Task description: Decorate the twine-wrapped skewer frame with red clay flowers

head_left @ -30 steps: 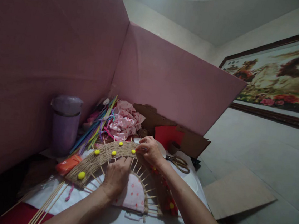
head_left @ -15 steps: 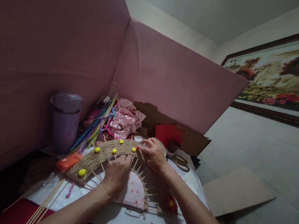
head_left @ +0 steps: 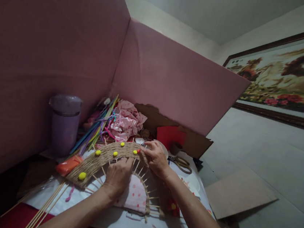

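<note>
A half-round fan (head_left: pixel 99 161), a twine band woven over thin sticks, lies in front of me. Yellow clay dots (head_left: pixel 82 176) sit along the band, and pink dotted cloth (head_left: pixel 134 192) fills the inner half circle. My left hand (head_left: pixel 119 176) is curled closed at the band's inner edge, its fingertips partly hidden. With its fingertips at a small red clay piece (head_left: pixel 138 151) beside a yellow dot, my right hand (head_left: pixel 157 160) rests over the band's top right. A red flower with a yellow centre (head_left: pixel 173 206) shows on the fan's right end, partly behind my forearm.
Scissors (head_left: pixel 180 164) lie at the right. An orange packet (head_left: pixel 68 165) touches the fan's left side, with loose sticks (head_left: pixel 45 206) below it. Behind are a purple lidded bin (head_left: pixel 64 126), pipe cleaners (head_left: pixel 94 129), crumpled pink paper (head_left: pixel 129 120) and brown cardboard (head_left: pixel 198 143).
The view has shifted very slightly. Both hands keep almost the same place on the fan, and the right fingertips stay at the red piece.
</note>
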The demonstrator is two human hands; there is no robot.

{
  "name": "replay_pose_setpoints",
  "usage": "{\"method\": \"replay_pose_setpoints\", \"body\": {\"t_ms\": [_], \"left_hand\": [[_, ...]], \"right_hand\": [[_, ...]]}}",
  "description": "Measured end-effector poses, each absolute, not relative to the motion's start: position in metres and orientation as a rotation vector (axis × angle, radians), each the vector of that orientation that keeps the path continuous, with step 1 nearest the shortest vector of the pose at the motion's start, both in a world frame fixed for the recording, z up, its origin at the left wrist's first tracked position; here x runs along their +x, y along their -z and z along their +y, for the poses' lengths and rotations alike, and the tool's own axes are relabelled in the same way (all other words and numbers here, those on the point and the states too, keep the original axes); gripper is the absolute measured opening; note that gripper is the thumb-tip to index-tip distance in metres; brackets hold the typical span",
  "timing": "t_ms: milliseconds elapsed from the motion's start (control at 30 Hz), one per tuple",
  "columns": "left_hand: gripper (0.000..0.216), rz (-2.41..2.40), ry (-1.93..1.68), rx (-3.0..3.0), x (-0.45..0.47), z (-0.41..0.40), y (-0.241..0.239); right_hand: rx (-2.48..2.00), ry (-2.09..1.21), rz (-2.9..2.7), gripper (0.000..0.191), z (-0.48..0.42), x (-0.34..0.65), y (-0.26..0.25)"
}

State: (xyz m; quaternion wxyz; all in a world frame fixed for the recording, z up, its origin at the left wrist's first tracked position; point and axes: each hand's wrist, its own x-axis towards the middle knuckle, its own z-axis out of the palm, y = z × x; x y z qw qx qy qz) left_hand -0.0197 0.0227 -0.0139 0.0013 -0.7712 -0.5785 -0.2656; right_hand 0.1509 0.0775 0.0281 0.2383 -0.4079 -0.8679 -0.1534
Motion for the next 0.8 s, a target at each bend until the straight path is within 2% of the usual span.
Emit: {"method": "replay_pose_setpoints", "body": {"t_ms": [267,633,800], "left_hand": [[0.024,-1.795,0.815,-2.404,-0.0192,0.0235,0.0151],[0.024,-1.827,0.821,-2.425,-0.0189,0.0222,0.0134],[0.024,-1.811,0.841,-2.410,-0.0190,0.0231,0.0150]], "right_hand": [[-1.077,0.644,-2.504,0.023,0.0705,0.1444,-0.0319],[-1.068,0.546,-2.452,0.022,0.0715,0.1468,-0.0293],[-1.124,0.380,-2.307,0.018,0.0800,0.1458,-0.0323]]}}
